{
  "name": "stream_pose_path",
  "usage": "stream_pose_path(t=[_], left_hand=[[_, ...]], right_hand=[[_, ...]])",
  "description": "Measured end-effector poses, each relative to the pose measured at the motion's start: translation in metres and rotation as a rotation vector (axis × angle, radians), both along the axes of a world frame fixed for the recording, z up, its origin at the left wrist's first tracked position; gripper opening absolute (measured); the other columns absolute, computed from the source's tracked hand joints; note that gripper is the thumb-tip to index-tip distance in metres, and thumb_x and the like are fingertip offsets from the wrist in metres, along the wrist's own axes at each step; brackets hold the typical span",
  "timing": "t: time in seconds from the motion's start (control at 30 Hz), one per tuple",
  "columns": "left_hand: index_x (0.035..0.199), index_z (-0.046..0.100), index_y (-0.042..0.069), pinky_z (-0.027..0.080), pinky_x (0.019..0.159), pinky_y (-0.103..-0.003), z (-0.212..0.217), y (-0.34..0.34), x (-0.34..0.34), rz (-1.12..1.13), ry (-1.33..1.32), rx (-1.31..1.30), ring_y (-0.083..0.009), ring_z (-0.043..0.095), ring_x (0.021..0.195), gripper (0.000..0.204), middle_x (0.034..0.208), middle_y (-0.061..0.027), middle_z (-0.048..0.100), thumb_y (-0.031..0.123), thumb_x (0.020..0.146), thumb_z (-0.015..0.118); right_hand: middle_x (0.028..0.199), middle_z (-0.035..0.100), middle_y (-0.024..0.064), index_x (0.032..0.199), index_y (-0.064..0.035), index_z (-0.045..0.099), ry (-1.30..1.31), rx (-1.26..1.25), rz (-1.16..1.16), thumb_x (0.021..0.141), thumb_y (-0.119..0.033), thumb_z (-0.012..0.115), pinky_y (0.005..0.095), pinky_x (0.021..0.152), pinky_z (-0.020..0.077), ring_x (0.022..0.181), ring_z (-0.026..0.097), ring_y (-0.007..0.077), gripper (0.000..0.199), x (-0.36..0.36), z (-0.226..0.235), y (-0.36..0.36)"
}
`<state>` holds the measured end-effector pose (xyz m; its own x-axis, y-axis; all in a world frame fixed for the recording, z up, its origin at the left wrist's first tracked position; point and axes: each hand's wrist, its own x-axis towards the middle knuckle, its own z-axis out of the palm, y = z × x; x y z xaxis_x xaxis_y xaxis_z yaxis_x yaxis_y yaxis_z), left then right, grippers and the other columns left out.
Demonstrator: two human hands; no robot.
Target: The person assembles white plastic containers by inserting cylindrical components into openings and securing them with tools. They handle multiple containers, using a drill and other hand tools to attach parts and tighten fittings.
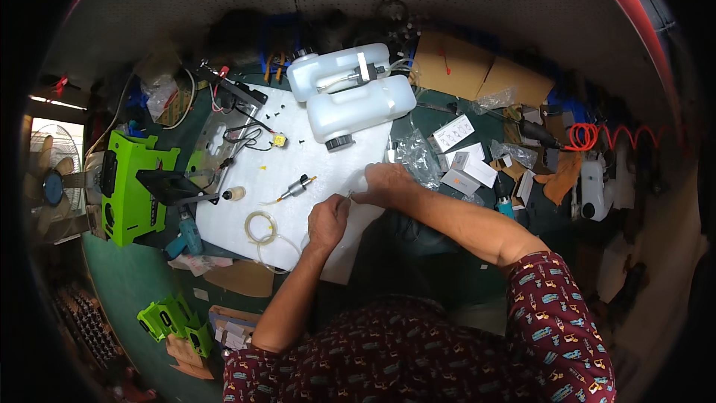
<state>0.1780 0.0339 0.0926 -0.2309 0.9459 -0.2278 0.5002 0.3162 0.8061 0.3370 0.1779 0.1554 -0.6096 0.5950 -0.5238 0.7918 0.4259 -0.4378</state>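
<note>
Green workbench [488, 128] beneath a white sheet [328, 168]. Closed, curled fingers of the left hand [328, 222] and right hand [388, 183], nearly meeting at a small pale piece [350, 194] over the sheet's near part; too small to identify. To the left, a coil of clear tubing [261, 213] and a metal cylinder [297, 188]; beyond, translucent white canisters [362, 110]; to the right, white boxes [471, 169]; at far left, a bright green housing [128, 205].

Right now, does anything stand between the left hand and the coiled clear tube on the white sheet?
Nothing visible blocks it: between the left hand and the coiled tube, the white sheet shows, with a loose stretch of tubing curving nearby. The small metal cylinder lies beyond that gap, farther from the person.
</note>
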Motion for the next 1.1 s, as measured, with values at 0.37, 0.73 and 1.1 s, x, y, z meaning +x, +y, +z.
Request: stream_pose_path(t=[0.37,0.73,1.1], left_hand=[[0.109,0.073,-0.001,0.048,0.069,-0.03,0.025,-0.029,-0.043,0.211,-0.221,-0.001,-0.0094,0.056,0.077,0.021,0.082,-0.0015,0.067,0.018,0.104,0.066],[0.129,0.07,-0.002,0.055,0.083,-0.028,0.092,-0.065,-0.021,0.101,-0.932,-0.317,-0.0117,0.066,0.091,0.034,0.11,-0.0072,0.075,0.024,0.112,0.058],[0.131,0.065,-0.001,0.058,0.087,-0.03,0.08,-0.096,-0.039,0.073,-0.996,-0.349,-0.0116,0.067,0.098,0.032,0.111,-0.0067,0.072,0.022,0.108,0.063]], right_hand=[[0.112,0.075,0.0245,0.114,0.0038,0.072,-0.148,0.02,-0.064,0.085,-0.071,0.071,0.0472,0.097,0.0556,0.11,0.072,0.0392,0.081,0.014,0.011,0.004],[0.074,0.057,0.0036,0.109,0.0023,0.069,0.908,-0.704,-1.072,0.11,-0.041,0.056,0.0304,0.054,0.0483,0.058,0.055,0.0145,0.045,-0.013,0.006,-0.079],[0.133,0.067,0.0214,0.148,0.0058,0.05,1.063,-1.23,-1.02,0.114,-0.03,0.046,0.0406,0.106,0.0535,0.121,0.066,0.0277,0.05,-0.036,0.02,-0.113]])
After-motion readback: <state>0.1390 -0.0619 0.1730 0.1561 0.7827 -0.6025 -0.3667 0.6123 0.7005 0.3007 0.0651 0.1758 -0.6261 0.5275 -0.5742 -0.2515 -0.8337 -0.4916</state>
